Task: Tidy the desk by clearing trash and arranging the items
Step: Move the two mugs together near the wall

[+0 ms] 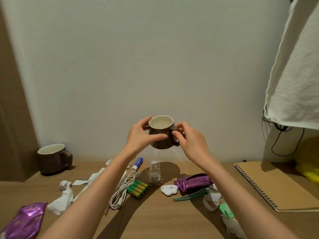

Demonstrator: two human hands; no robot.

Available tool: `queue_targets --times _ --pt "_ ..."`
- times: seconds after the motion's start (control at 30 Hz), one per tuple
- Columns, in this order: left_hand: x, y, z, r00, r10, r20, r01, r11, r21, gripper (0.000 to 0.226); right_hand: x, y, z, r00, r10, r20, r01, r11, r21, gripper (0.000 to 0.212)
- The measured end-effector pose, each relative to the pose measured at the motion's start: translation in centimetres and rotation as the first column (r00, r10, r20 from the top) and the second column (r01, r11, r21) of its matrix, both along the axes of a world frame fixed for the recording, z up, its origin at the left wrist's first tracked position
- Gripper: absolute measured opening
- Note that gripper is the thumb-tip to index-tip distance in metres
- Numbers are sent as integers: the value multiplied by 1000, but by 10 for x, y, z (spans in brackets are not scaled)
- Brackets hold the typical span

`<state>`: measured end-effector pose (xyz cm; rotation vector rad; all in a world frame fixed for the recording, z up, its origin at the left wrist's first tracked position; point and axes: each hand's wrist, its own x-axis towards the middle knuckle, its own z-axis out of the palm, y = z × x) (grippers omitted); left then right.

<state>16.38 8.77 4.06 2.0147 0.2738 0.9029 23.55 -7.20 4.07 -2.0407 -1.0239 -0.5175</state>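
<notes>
Gripping brown mug (160, 145), fingers (159, 136) curled

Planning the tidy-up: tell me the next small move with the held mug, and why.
Probably carry the mug, held in the air by the left hand and right hand, over beside the second mug standing at far left; the two match and belong together.
</notes>
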Motion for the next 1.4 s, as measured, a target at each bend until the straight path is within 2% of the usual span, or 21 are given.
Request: queue_targets --times 0.1,0.23,0.4,0.7,1.0,1.4 --pt "-32 10 14 996 49 73 -48 999 -13 85 -24 11 17 998 59 34 -60 998 29 21" --pt "-79 33 17 986 137 100 -135 991 -22 82 -57 40 24 986 165 16 -165 986 20 21" --pt "-145 71 6 964 254 82 -253 967 -20 82 -101 91 12 950 306 -60 -306 952 3 18" --pt "-237 142 -32 899 438 25 -436 898 -59 83 -168 185 -24 832 512 -213 -530 848 -31 17" --pt "-257 198 -77 875 482 -42 -483 866 -127 81 -188 249 -63 790 523 -320 -571 818 -75 14" --pt "-251 230 -111 874 476 -95 -484 845 -227 81 -185 290 -98 791 510 -337 -568 817 -97 15"
